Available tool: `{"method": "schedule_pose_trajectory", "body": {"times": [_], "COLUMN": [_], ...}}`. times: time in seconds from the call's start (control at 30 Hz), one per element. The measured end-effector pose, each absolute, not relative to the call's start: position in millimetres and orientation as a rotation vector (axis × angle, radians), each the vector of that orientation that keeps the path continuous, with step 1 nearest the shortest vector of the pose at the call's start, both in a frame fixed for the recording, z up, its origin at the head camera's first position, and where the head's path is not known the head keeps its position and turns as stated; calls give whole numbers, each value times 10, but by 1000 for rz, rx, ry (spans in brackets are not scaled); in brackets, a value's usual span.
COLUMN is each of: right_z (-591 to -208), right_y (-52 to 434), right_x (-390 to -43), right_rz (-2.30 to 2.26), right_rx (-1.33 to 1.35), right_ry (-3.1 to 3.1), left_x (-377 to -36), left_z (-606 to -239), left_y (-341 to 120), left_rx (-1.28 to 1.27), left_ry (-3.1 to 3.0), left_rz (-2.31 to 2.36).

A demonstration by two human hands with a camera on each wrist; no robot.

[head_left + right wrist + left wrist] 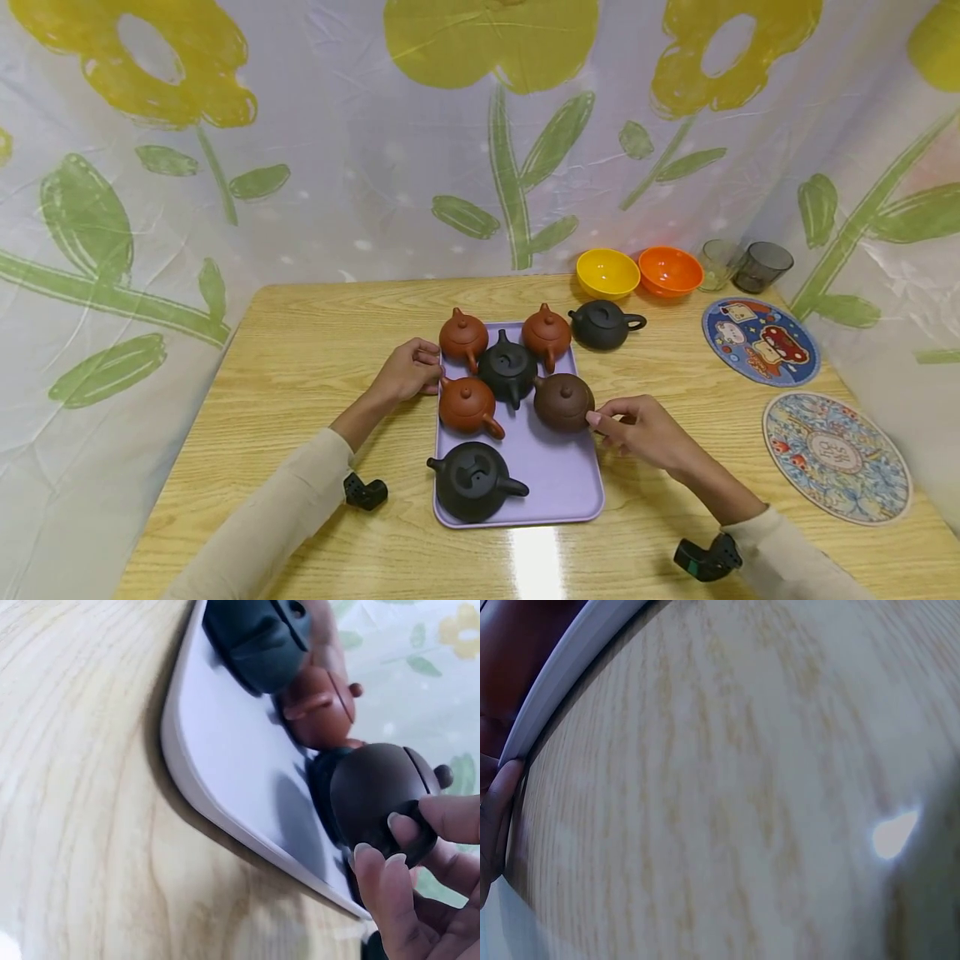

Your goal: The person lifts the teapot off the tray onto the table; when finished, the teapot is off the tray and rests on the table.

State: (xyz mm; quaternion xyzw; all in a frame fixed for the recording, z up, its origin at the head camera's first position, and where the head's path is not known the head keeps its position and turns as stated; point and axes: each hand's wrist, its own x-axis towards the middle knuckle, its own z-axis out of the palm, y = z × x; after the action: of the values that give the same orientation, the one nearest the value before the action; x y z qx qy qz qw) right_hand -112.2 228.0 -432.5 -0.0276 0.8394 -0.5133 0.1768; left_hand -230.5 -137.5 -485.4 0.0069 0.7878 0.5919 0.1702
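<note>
My right hand (637, 429) pinches the handle of a dark brown teapot (564, 402) at the right side of a lilac tray (555, 483). In the right wrist view, the fingers curl through the handle of this brown teapot (375, 791), which appears lifted a little, its shadow on the tray. My left hand (411, 369) grips the tray's left rim, with fingertips at the rim (551, 682) in the left wrist view. Also on the tray are red-brown teapots (467, 406) and two black teapots, one in the middle (507, 367) and one at the front left (472, 483).
Another black teapot (602, 325) stands on the wooden table just beyond the tray's back right corner. Behind it are a yellow bowl (607, 275), an orange bowl (670, 272) and two glasses (763, 268). Two round patterned mats (836, 458) lie at the right.
</note>
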Motion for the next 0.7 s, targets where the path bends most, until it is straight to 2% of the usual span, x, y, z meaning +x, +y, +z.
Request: {"method": "schedule_pose_trajectory", "body": {"times": [0.5,0.7], "right_z": [-4140,-4069], "right_y": [2609,2797], "right_x": [-1278,-1413], "right_rz": [-1437,-1386], "right_rx": [-95,-90], "right_ry": [2350,2350], "left_x": [-2325,-2287], "left_z": [-4869,-4744], "left_y": [-1388,-1377], "left_rx": [33,29], "left_ry": [2250,2222], "left_rz": [1658,1654]}}
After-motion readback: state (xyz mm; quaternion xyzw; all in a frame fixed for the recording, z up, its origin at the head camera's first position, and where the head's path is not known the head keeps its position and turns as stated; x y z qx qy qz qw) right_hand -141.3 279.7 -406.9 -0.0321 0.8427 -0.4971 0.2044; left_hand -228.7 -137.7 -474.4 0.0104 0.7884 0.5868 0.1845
